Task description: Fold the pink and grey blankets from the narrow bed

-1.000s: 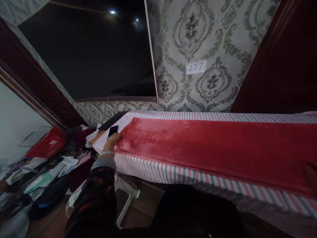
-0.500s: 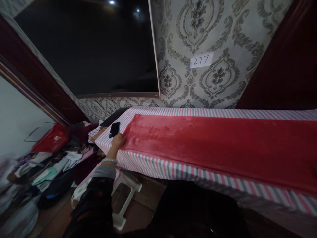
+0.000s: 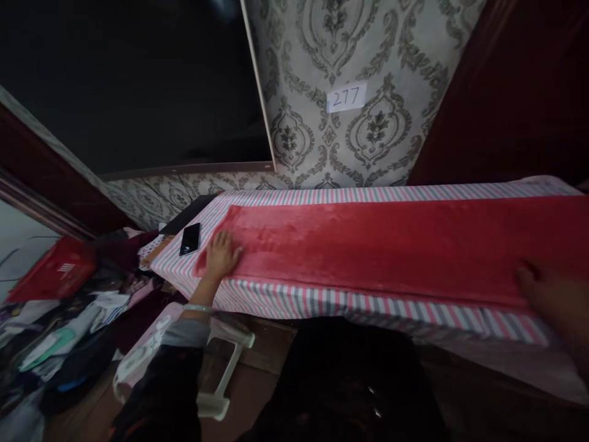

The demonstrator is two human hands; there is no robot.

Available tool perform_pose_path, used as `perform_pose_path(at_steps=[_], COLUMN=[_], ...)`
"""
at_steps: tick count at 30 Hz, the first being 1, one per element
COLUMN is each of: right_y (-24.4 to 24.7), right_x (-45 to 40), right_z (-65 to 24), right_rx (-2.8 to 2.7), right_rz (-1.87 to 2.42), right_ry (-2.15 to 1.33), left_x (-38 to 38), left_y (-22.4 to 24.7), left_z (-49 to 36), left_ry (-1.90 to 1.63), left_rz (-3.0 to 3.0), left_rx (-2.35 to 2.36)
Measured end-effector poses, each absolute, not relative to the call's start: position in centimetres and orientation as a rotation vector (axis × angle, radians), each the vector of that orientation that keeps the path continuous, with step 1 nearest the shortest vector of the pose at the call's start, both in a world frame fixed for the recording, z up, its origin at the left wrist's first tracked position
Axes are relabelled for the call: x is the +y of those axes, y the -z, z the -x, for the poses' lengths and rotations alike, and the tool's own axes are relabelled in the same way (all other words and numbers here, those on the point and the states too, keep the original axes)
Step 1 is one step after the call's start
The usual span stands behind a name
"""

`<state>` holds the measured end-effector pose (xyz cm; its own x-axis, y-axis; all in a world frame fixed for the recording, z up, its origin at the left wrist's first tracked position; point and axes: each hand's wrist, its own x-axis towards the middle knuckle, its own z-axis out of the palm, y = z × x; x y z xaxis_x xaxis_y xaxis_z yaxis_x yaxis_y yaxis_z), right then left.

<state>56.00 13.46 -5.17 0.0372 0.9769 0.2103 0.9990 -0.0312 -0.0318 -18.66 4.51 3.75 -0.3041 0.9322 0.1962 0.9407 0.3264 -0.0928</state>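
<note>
A long red plush cloth [image 3: 368, 245] lies flat, folded into a strip, along a table with a striped cover [image 3: 294, 301]. My left hand [image 3: 221, 255] rests on its left end, palm down, with the fingers stretched out. A bit of red cloth shows to the left of that wrist. At the right edge of the view my right hand [image 3: 552, 291] is over the cloth near its front edge. It is blurred and its fingers are not clear. A black phone [image 3: 190, 239] lies on the striped cover, left of my left hand.
A large dark television [image 3: 161, 92] hangs on the patterned wall, beside a paper label [image 3: 346, 97] reading 277. Piled clothes [image 3: 87, 325] and a red bag [image 3: 55, 269] lie at the left. A white plastic stool [image 3: 225, 368] stands below the table's left end.
My left hand has let go of the cloth's left edge and now lies flat on top of it. My right hand has come into view at the right. The view has shifted rightward.
</note>
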Motion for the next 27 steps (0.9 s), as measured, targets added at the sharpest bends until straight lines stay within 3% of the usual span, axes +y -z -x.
perform_pose_path(at_steps=[5, 12, 17, 20, 27], right_y=[0.8, 2.3, 2.2, 1.6, 3.2], right_x=[11.1, 11.2, 11.8, 12.0, 12.0], right_z=[-51.8, -50.5, -42.6, -37.5, -35.9], right_rx=[-1.930, -1.684, -2.022, -2.242, -2.484], right_rz=[2.190, 2.118, 1.782, 1.750, 1.763], right_ry=[0.146, 0.176, 0.144, 0.068, -0.119], left_x=[4.4, 3.8, 6.4, 8.1, 7.7], left_y=[-1.5, -0.8, -1.5, -1.7, -0.8], left_z=[17.5, 15.3, 7.8, 3.8, 3.5], left_ry=[-0.118, 0.188, 0.296, 0.189, -0.035], left_rz=[1.984, 2.070, 2.282, 2.371, 2.478], left_rx=[-2.412, -2.234, -2.010, -2.018, -2.057])
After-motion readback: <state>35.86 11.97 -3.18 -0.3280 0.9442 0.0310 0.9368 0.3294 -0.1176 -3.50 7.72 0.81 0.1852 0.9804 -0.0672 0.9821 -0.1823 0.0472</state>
